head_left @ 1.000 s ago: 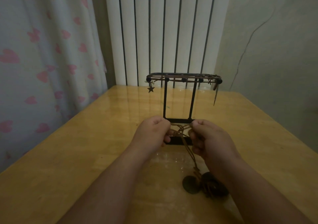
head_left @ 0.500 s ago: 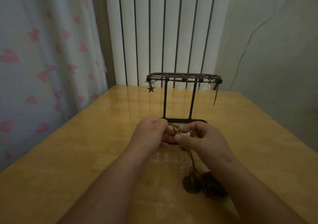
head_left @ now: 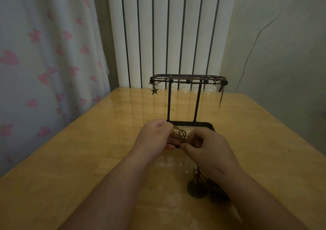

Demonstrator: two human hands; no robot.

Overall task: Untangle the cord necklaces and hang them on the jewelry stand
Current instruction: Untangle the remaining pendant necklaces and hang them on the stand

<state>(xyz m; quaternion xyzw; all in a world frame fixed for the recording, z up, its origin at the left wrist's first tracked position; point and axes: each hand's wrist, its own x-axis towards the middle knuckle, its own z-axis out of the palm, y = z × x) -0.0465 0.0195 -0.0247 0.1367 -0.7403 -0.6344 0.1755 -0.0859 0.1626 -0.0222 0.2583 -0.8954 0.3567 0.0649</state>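
Note:
A knot of brown cord necklaces (head_left: pixel 182 135) bunches between my two hands, just in front of the base of the black jewelry stand (head_left: pixel 183 102). My left hand (head_left: pixel 156 135) grips the cords from the left with curled fingers. My right hand (head_left: pixel 207 145) pinches the tangle from the right. The cords run under my right wrist down to two dark round pendants (head_left: pixel 196 189) lying on the table. On the stand's top bar (head_left: pixel 188 79) cords are wound, with a small star charm (head_left: pixel 154 91) hanging at its left end.
The yellow wooden table (head_left: pixel 88 159) stands in a corner. A white radiator (head_left: pixel 169 35) rises behind the stand, a heart-patterned curtain (head_left: pixel 44 62) hangs on the left, and a wall (head_left: pixel 282 53) runs along the right.
My right hand has slid left and lower onto the tangle, its fingers closing in on the knot. My left hand has stayed almost in place. The pendants have not moved.

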